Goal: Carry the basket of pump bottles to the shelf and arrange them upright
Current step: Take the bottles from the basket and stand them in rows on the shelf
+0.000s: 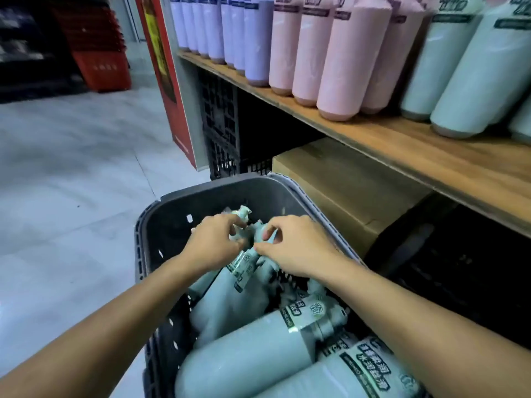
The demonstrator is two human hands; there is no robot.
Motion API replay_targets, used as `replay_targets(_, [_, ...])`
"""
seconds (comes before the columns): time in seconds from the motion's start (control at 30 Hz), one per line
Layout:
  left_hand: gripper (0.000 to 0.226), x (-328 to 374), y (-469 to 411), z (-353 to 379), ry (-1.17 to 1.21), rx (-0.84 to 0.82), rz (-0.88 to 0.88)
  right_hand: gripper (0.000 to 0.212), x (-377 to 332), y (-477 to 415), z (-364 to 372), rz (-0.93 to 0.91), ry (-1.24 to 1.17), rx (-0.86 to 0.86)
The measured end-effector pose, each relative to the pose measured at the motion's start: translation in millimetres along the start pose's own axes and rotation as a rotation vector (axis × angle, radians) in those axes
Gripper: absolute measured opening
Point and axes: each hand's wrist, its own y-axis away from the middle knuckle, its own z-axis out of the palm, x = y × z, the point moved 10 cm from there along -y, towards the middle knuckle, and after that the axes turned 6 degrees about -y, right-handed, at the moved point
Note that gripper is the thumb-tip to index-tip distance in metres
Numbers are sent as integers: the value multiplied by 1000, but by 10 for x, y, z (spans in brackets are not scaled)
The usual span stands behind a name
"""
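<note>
A dark grey basket (201, 202) sits on the floor in front of the shelf, holding several pale green pump bottles (247, 357) lying on their sides. Both my hands reach into its far end. My left hand (212, 242) pinches the pump head of one lying bottle (230, 300). My right hand (298, 248) closes on the neck of the same bottle or the one beside it; which one I cannot tell. The wooden shelf (402, 150) runs along the right with upright purple (212, 27), pink (344, 61) and green bottles (471, 76).
Under the shelf are a cardboard box (350, 185) and black crates (221, 116). A red and grey end panel (169, 81) closes the shelf's left end. Red baskets (100, 58) are stacked at the far left. Light tiled floor (71, 182) spreads to the left.
</note>
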Motion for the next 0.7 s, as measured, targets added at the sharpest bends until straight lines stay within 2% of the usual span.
replay_targets(0.07, [39, -273, 53, 262, -34, -113, -83, 24, 206, 51, 184, 69, 138, -136])
replay_targets(0.17, [37, -485, 192, 600, 6, -216, -115, 37, 392, 280, 351, 60, 276, -281])
replay_targets(0.33, [38, -547, 359, 964, 26, -303, -99, 58, 462, 634, 619, -2, 153, -567])
replay_targets(0.37, [43, -521, 322, 952, 20, -297, -92, 61, 452, 655, 647, -16, 149, -599])
replay_targets(0.43, [67, -431, 235, 950, 9, -318, -67, 72, 456, 658, 671, -30, 162, -634])
replay_targets(0.53, [101, -307, 278, 1105, -24, -458, -54, 83, 513, 661, 695, -23, 124, -713])
replay_targets(0.63, [107, -359, 366, 1225, -146, -514, -52, 84, 603, 650, 701, -5, 47, -759])
replay_targets(0.7, [102, -404, 371, 1250, -202, -515, -68, 82, 622, 598, 669, -9, 15, -708])
